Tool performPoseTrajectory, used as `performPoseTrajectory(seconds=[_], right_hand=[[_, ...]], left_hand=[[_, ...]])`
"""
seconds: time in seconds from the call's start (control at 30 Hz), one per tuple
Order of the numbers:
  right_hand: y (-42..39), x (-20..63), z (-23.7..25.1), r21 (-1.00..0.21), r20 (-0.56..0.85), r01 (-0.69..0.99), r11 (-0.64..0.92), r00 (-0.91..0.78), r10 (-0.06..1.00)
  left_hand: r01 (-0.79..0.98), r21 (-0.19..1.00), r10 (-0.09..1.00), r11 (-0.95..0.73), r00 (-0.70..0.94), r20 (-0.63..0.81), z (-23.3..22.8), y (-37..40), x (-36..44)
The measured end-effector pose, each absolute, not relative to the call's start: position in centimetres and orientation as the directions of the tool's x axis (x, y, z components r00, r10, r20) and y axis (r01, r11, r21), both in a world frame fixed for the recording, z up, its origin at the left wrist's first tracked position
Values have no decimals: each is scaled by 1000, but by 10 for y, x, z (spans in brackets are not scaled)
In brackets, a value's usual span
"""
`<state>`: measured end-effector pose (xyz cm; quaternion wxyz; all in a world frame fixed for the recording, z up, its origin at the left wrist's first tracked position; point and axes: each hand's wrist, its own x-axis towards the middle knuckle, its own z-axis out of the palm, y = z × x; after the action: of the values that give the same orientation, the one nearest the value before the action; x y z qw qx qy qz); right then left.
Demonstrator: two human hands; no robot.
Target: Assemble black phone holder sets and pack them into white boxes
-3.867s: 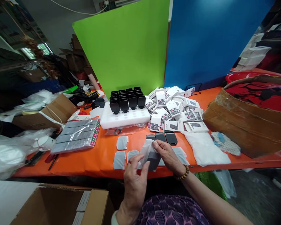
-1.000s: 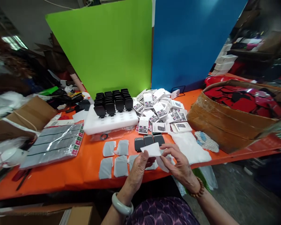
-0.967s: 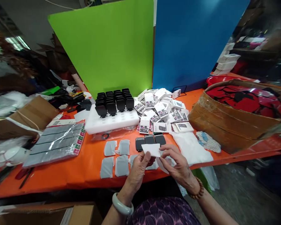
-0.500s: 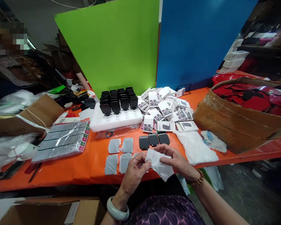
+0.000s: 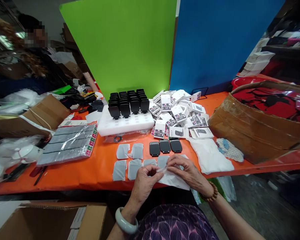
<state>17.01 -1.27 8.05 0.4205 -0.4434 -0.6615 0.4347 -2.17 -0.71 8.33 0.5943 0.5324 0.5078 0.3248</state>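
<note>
In front of the white foam block [image 5: 126, 129], off its right end, a thin white wrapper [image 5: 175, 181] hung at the near edge of the orange-covered bench [image 5: 90, 173]. The left hand [image 5: 144, 183] pinched its left edge between thumb and fingertip; the right hand [image 5: 186, 170] gripped its upper part between thumb and bent fingers. Its contents could not be told. Just before the foam block's right end lay three bare, dark rounded-square pads [image 5: 164, 146]; wrapped pads [image 5: 134, 169] lay in front of the block. Black panels [image 5: 125, 109] stood in rows on it, and white printed boxes [image 5: 179, 114] were heaped along its right side.
</note>
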Motion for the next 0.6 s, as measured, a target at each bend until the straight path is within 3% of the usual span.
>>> performPoseTrajectory(seconds=[0.07, 0.2, 0.27, 0.33, 0.43, 0.53, 0.6], right_hand=[[-13, 170, 79, -948, 143, 244, 204, -245, 959], [-15, 166, 71, -952, 61, 275, 132, -252, 966], [-14, 163, 67, -962, 35, 255, 99, -245, 969], [-12, 160, 64, -977, 4, 207, 54, -234, 972], [-11, 156, 63, -998, -61, 9, -60, -227, 972], [-14, 151, 64, -920, -191, -278, -275, -295, 936], [-17, 148, 63, -842, -270, -355, -407, -376, 886]], left_hand=[[171, 963, 934, 211, 255, -250, 82, -9, -22], [105, 992, 972, 65, 217, -87, 85, -15, -20], [-19, 994, 964, 106, 248, -98, 86, -19, -16], [-211, 945, 938, 251, 294, -184, 86, -21, -13], [-407, 778, 860, 479, 392, -325, 80, -23, -13], [-359, 719, 771, 595, 506, -386, 74, -23, -19], [-309, 737, 745, 601, 551, -377, 74, -22, -25]])
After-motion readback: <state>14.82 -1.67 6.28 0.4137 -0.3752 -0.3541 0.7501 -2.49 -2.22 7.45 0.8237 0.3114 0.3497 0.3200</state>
